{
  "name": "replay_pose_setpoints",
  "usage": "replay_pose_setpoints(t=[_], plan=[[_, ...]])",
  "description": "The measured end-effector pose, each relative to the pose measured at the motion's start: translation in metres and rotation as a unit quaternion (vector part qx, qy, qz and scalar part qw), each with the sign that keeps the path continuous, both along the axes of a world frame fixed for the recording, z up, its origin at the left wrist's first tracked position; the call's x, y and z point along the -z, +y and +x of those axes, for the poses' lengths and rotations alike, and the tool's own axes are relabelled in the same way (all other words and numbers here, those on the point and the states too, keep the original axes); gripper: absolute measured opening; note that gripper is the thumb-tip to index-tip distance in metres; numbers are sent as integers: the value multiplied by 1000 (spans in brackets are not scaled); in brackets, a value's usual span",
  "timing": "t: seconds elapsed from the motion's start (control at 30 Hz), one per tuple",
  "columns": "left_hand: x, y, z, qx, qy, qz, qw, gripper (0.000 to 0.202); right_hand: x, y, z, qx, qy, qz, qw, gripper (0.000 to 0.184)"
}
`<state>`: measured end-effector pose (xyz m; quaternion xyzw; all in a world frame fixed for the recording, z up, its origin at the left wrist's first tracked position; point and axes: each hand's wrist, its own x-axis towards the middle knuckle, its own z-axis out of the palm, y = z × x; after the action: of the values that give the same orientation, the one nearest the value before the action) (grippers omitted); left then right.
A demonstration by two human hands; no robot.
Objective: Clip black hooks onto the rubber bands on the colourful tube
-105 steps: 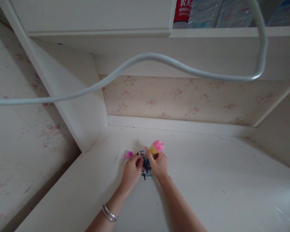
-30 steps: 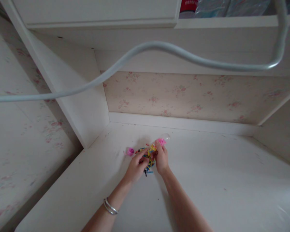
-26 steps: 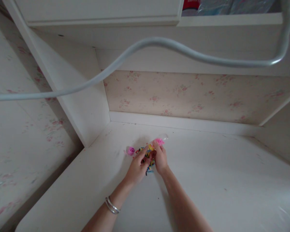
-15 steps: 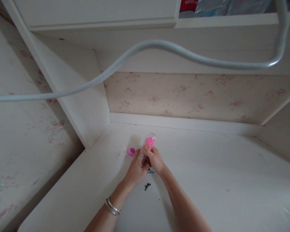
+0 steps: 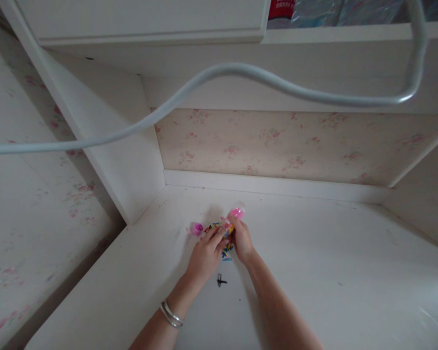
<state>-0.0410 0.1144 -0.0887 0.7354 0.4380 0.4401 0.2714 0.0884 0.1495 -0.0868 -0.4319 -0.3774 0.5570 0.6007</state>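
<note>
A small clear plastic container (image 5: pixel 237 212) with pink bits inside tilts up to the right between my hands. My right hand (image 5: pixel 242 241) is closed around its side, thumb on top. The fingers of my left hand (image 5: pixel 205 255) reach across its lower end and close on it; part of that grip is hidden. Under and around my fingertips lie small multicoloured elastic bands (image 5: pixel 227 251), yellow, blue and red among them. A small pink-purple cup-like piece (image 5: pixel 196 229) rests left of the bands.
Some small black bands (image 5: pixel 221 280) lie on the white desktop (image 5: pixel 306 272) nearer to me. A pale curved tube (image 5: pixel 237 69) crosses the view above the hands. White shelving (image 5: pixel 149 39) overhangs the desk, with plastic-wrapped items (image 5: pixel 316 12) on it.
The container has shifted a little right and tilted lower. My hands have drawn slightly apart, and many more coloured bands show beneath them. The black bands look differently arranged.
</note>
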Motion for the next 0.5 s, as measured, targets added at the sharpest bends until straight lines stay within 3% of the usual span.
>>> replay_pose_setpoints(t=[0.27, 0.4, 0.5], plan=[[1, 4, -7, -52, -30, -11, 998, 22, 4, 4, 6, 51, -5, -2, 999, 48], [0, 4, -7, -108, 13, 9, 994, 24, 1, 2, 8, 97, -91, 12, 991, 49], [1, 5, -6, -116, 32, 16, 993, 30, 0, 1, 8, 125, -158, 44, 978, 49]])
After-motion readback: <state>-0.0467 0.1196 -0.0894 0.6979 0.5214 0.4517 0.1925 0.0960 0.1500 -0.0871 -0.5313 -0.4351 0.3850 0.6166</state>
